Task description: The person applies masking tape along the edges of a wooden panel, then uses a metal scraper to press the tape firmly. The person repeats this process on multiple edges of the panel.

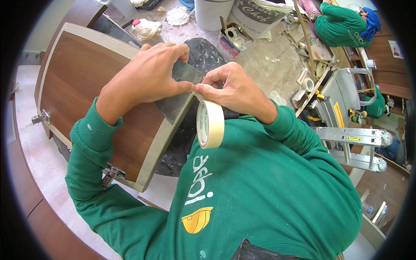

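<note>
The dusty floor (pixel 265 65) over here carries a white bucket (pixel 211 17), a sack (pixel 255 21), an open box (pixel 228 47) and a pale bag (pixel 146 32).

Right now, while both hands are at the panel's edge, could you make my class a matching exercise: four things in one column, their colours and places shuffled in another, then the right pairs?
Things
1. Tape roll
2. Panel
3. Ladder
4. Bucket

Colours and places
A. Silver metal, toward the picture's right side
B. White, at the picture's top edge
C. Cream, just below the right hand
D. Brown with a pale border, beneath the left hand

Pairs: 1-C, 2-D, 3-A, 4-B
</note>
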`<move>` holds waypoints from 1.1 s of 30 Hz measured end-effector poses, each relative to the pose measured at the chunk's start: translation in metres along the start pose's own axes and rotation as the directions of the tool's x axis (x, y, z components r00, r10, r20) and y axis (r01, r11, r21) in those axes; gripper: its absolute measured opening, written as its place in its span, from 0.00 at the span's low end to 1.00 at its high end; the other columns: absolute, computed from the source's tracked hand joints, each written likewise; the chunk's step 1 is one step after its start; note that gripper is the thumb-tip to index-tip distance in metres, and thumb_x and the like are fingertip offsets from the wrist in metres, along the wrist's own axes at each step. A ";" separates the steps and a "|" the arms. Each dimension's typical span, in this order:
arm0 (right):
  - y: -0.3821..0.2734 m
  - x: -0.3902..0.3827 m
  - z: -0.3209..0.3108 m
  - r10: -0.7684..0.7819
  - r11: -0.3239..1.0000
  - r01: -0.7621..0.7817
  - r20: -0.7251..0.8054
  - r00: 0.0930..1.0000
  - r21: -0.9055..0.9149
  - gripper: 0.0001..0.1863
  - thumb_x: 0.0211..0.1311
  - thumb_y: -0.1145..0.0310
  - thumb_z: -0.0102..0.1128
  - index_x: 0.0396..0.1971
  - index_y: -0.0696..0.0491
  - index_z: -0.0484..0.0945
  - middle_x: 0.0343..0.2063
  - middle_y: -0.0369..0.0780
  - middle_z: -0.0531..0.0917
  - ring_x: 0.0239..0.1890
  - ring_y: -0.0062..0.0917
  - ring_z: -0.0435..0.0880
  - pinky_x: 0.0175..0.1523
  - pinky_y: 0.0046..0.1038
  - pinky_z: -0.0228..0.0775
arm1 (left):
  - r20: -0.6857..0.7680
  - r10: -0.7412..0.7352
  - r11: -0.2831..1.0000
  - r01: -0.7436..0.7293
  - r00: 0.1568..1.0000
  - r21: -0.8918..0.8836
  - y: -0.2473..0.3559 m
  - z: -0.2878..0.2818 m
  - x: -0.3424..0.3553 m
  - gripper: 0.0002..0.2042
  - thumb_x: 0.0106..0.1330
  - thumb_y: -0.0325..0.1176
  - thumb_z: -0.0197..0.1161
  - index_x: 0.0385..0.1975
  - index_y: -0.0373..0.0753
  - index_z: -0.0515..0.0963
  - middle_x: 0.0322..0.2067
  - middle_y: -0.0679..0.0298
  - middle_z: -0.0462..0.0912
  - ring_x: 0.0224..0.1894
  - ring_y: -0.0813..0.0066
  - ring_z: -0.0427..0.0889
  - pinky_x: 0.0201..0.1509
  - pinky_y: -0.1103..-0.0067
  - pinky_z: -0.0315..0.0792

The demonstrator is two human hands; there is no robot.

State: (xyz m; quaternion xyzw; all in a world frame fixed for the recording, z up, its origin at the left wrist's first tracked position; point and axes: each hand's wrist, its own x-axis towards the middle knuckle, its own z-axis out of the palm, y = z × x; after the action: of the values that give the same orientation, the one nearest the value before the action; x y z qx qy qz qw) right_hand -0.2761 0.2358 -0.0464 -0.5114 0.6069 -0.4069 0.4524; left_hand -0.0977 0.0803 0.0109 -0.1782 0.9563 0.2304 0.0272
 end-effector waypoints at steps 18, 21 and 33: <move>-0.003 -0.007 0.013 -0.312 0.897 0.245 -0.134 0.941 -0.368 0.10 0.63 0.67 0.68 0.25 0.56 0.84 0.15 0.36 0.77 0.16 0.22 0.72 0.28 0.30 0.62 | 0.031 -0.011 1.000 0.011 0.999 0.003 -0.002 0.000 0.000 0.27 0.56 0.46 0.77 0.52 0.38 0.81 0.51 0.50 0.82 0.62 0.52 0.77 0.72 0.65 0.63; -0.003 -0.009 0.017 -0.421 0.732 0.267 -0.108 0.901 -0.626 0.08 0.60 0.63 0.72 0.25 0.50 0.86 0.16 0.35 0.80 0.22 0.29 0.78 0.38 0.34 0.64 | 0.030 -0.016 1.000 0.016 0.999 0.003 -0.001 0.001 -0.001 0.27 0.56 0.47 0.77 0.52 0.38 0.82 0.52 0.49 0.82 0.62 0.52 0.77 0.73 0.66 0.63; -0.020 -0.012 0.015 -0.153 0.855 0.087 -0.089 0.984 -0.511 0.09 0.57 0.61 0.70 0.24 0.50 0.86 0.18 0.40 0.84 0.26 0.36 0.84 0.42 0.36 0.70 | 0.027 -0.021 1.000 0.021 0.999 0.002 -0.001 0.001 0.000 0.27 0.57 0.47 0.76 0.52 0.36 0.82 0.50 0.52 0.83 0.60 0.55 0.78 0.71 0.66 0.64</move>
State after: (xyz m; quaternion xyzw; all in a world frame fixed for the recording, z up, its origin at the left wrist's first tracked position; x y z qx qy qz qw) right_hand -0.2560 0.2445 -0.0296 -0.6221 0.6862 -0.2929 0.2373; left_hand -0.0971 0.0798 0.0098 -0.1850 0.9541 0.2318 0.0426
